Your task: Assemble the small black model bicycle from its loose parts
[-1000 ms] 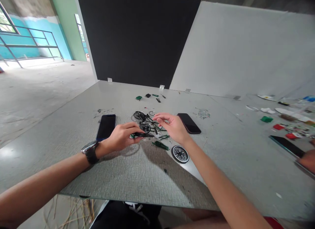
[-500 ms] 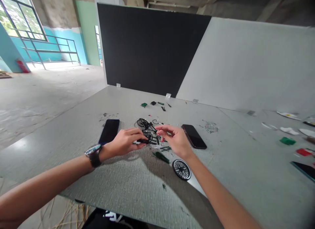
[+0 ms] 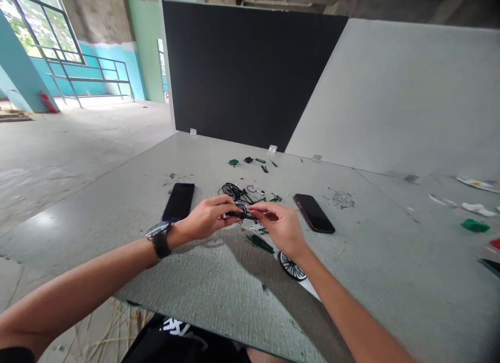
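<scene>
My left hand (image 3: 211,215) is closed, pinching one end of a thin black model bicycle part (image 3: 247,215). The fingers of my right hand (image 3: 283,226) are closed on its other end, so the piece lies between both hands just above the table. Behind my fingertips shows a small black spoked wheel (image 3: 242,207), partly covered; I cannot tell whether it is joined to the held part. Farther back lies more of the black model bicycle (image 3: 231,190). Under my right wrist, a larger wheel with a white rim (image 3: 291,266) is partly hidden.
A phone (image 3: 178,201) lies left of the parts, another phone (image 3: 314,213) on the right. Green pieces (image 3: 260,243) are near my right hand, and small parts (image 3: 249,160) sit farther back. A black and white panel (image 3: 250,76) stands along the table's far edge.
My right hand has come down and in toward my left, and its fingers now grip the black part. The right forearm covers more of the large wheel. The view has shifted slightly.
</scene>
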{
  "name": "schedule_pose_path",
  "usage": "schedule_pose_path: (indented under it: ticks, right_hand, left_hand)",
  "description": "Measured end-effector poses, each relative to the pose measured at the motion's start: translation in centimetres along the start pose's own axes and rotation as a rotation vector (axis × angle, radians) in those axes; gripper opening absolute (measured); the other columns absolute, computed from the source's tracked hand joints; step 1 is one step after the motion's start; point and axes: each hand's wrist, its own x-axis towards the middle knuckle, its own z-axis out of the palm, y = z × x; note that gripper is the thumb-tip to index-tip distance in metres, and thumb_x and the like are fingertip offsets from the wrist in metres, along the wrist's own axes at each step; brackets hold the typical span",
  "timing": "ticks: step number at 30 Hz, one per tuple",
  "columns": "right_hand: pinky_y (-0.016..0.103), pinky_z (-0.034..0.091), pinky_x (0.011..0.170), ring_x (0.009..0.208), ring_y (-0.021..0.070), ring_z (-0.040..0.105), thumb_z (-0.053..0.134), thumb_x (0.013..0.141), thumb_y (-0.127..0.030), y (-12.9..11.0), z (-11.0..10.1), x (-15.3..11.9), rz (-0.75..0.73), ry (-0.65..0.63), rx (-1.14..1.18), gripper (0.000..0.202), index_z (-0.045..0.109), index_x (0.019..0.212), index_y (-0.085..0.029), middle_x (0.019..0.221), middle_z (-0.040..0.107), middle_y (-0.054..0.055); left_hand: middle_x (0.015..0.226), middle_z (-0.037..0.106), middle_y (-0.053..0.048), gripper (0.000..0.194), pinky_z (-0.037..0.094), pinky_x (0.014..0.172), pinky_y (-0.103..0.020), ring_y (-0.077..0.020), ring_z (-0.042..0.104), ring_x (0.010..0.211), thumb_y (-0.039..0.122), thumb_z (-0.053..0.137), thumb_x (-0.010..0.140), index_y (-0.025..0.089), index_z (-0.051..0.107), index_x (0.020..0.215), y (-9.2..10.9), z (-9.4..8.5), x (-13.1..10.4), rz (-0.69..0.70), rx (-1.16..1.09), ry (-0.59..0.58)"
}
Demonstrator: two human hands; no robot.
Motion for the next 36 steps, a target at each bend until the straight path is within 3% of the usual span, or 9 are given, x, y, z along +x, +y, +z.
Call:
schedule_pose_path:
  ticks: [6, 10, 13, 15, 17, 19, 22, 31, 36]
  right_hand:
    - [0.035, 0.059, 0.072, 0.087, 0.0218, 0.070, 0.060, 0.098, -0.042, -0.8, 0.0, -0.7, -0.104, 0.149, -0.043, 0.022, 0.074, 0.096, -0.025, 0.098, 0.076, 0.008]
    - [0.034, 0.059, 0.063, 0.079, 0.0205, 0.069, 0.056, 0.100, -0.039, -1.2, 0.4, -1.7, -0.147, 0.215, -0.032, 0.020, 0.071, 0.098, -0.026, 0.096, 0.074, 0.009]
    - [0.034, 0.059, 0.064, 0.074, 0.0191, 0.069, 0.055, 0.100, -0.033, -1.5, 0.9, -2.3, -0.274, 0.054, -0.093, 0.017, 0.071, 0.100, -0.027, 0.091, 0.075, 0.006]
    - [0.035, 0.061, 0.075, 0.083, 0.0198, 0.072, 0.055, 0.100, -0.028, -1.5, 1.3, -2.4, -0.358, -0.098, -0.134, 0.016, 0.071, 0.102, -0.027, 0.095, 0.077, 0.005]
    - [0.037, 0.060, 0.085, 0.097, 0.0211, 0.073, 0.055, 0.101, -0.024, -1.5, 1.6, -2.3, -0.395, -0.169, -0.143, 0.016, 0.070, 0.104, -0.026, 0.104, 0.077, 0.006]
    - [0.037, 0.059, 0.089, 0.104, 0.0212, 0.072, 0.055, 0.101, -0.022, -1.3, 1.7, -2.1, -0.399, -0.174, -0.134, 0.016, 0.069, 0.107, -0.025, 0.113, 0.076, 0.007]
    - [0.035, 0.060, 0.084, 0.100, 0.0197, 0.072, 0.055, 0.101, -0.021, -1.2, 1.7, -2.1, -0.383, -0.168, -0.139, 0.015, 0.068, 0.108, -0.025, 0.117, 0.074, 0.007]
    - [0.037, 0.057, 0.092, 0.103, 0.0203, 0.070, 0.057, 0.100, -0.018, -1.6, 1.8, -2.1, -0.455, -0.119, -0.206, 0.014, 0.067, 0.107, -0.024, 0.110, 0.072, 0.007]
    - [0.036, 0.058, 0.090, 0.100, 0.0200, 0.070, 0.057, 0.100, -0.018, -1.5, 2.0, -2.1, -0.503, -0.092, -0.248, 0.014, 0.067, 0.107, -0.023, 0.109, 0.072, 0.008]
  left_hand:
    - [0.098, 0.070, -0.008, 0.020, 0.060, 0.077, -0.029, -0.0142, 0.068, 0.084, 0.028, 0.064, 0.098, 0.014, 0.072, 0.111, 0.4, -0.2, 0.2, 0.005, 0.025, 0.067]
    - [0.096, 0.070, -0.008, 0.020, 0.060, 0.073, -0.028, -0.0133, 0.068, 0.080, 0.029, 0.065, 0.098, 0.015, 0.072, 0.109, 0.2, -0.1, 0.1, -0.035, 0.041, 0.129]
    - [0.096, 0.070, -0.007, 0.019, 0.058, 0.067, -0.025, -0.0116, 0.066, 0.074, 0.029, 0.065, 0.098, 0.015, 0.072, 0.108, 0.0, 0.0, -0.1, -0.081, 0.028, 0.142]
    - [0.095, 0.069, -0.007, 0.019, 0.058, 0.065, -0.024, -0.0112, 0.065, 0.072, 0.029, 0.065, 0.098, 0.015, 0.072, 0.107, -0.1, 0.0, -0.1, -0.088, 0.021, 0.147]
    - [0.096, 0.069, -0.007, 0.019, 0.058, 0.067, -0.025, -0.0122, 0.066, 0.076, 0.028, 0.064, 0.098, 0.014, 0.071, 0.108, -0.1, 0.0, -0.2, -0.078, 0.023, 0.138]
    - [0.098, 0.068, -0.008, 0.018, 0.060, 0.073, -0.028, -0.0139, 0.067, 0.082, 0.026, 0.063, 0.099, 0.014, 0.070, 0.110, -0.1, 0.1, -0.3, -0.063, 0.028, 0.114]
    - [0.101, 0.068, -0.008, 0.018, 0.060, 0.079, -0.032, -0.0159, 0.067, 0.090, 0.021, 0.060, 0.100, 0.015, 0.068, 0.115, -0.1, 0.1, -0.5, -0.043, 0.034, 0.070]
    - [0.103, 0.066, -0.008, 0.018, 0.060, 0.083, -0.031, -0.0154, 0.067, 0.092, 0.021, 0.062, 0.099, 0.013, 0.065, 0.114, 0.2, 0.0, -0.3, -0.013, 0.017, 0.108]
    - [0.107, 0.064, -0.009, 0.021, 0.059, 0.087, -0.033, -0.0166, 0.064, 0.097, 0.020, 0.059, 0.100, 0.014, 0.062, 0.120, 0.1, -0.2, -0.4, 0.006, 0.023, 0.065]
